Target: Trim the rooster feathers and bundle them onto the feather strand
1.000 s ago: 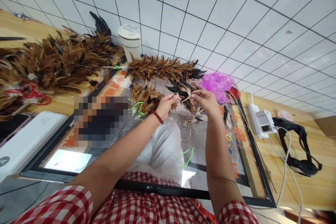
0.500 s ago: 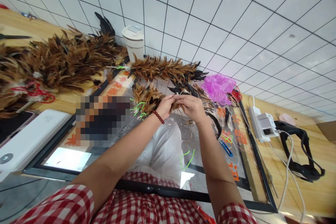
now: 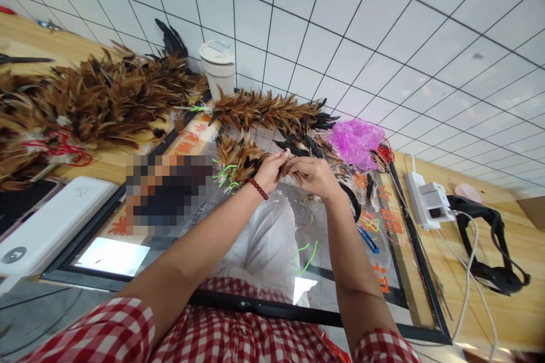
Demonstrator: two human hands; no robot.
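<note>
left hand (image 3: 272, 172) and right hand (image 3: 314, 174), pinched grip on feathers (image 3: 283, 172), purple plastic (image 3: 357, 143) and cup (image 3: 218, 67) beyond

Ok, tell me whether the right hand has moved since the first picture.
Yes: the right hand has shifted left, away from the pink bag and closer to the left hand.

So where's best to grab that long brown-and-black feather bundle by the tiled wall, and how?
Probably by the thin, pale stick at its left end, coming from the left: it pokes out past the green thread, clear of the feathers.
</note>
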